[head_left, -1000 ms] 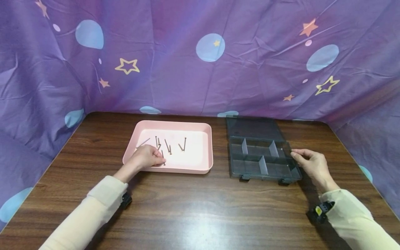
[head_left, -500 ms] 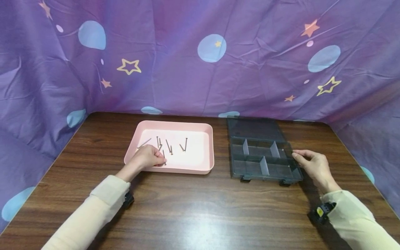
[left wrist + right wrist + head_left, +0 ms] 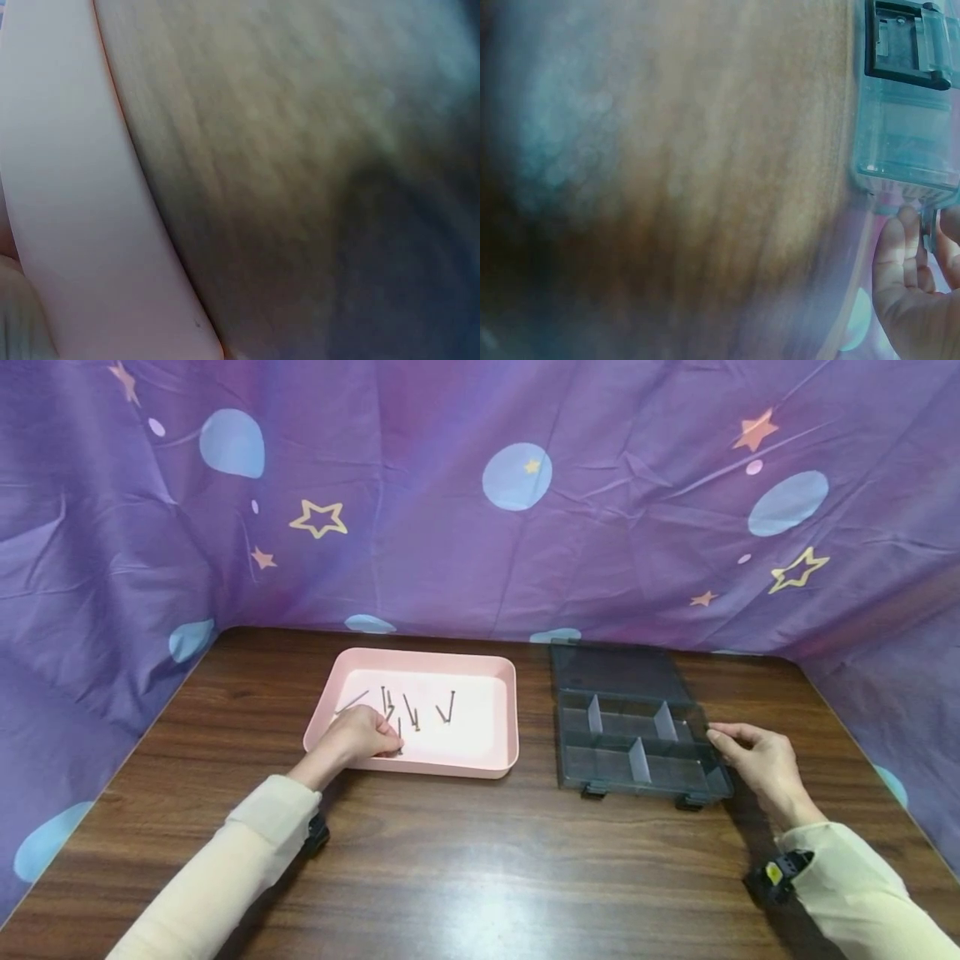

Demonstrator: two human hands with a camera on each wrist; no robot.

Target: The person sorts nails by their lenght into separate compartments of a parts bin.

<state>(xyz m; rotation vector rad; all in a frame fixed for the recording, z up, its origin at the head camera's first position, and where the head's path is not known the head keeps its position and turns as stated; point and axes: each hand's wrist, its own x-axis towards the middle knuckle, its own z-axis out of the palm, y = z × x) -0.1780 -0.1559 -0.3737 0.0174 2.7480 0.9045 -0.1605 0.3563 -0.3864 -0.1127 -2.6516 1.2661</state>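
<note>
In the head view my left hand (image 3: 362, 732) reaches over the near wall of a pink tray (image 3: 442, 769), thumb and fingertips pinching a thin dark screw (image 3: 400, 727). Several more screws (image 3: 412, 713) lie scattered on the tray's white floor. My right hand (image 3: 763, 766) holds the right side of a dark see-through compartment box (image 3: 600, 768), whose lid (image 3: 618, 672) lies folded back. The right wrist view shows thumb and fingers pinching a small tab (image 3: 928, 229) on the box's side. In the left wrist view the tray wall (image 3: 82, 187) hides most of the left hand.
Both containers stand on a brown wooden table (image 3: 465, 843), the tray left and the box right. Light dividers (image 3: 639, 760) split the box; two latches (image 3: 594, 790) stick out at its front. A purple patterned cloth (image 3: 420, 552) hangs behind the table.
The head view has shifted slightly, so everything sits a little further right. Both hands keep their places at the tray and the box.
</note>
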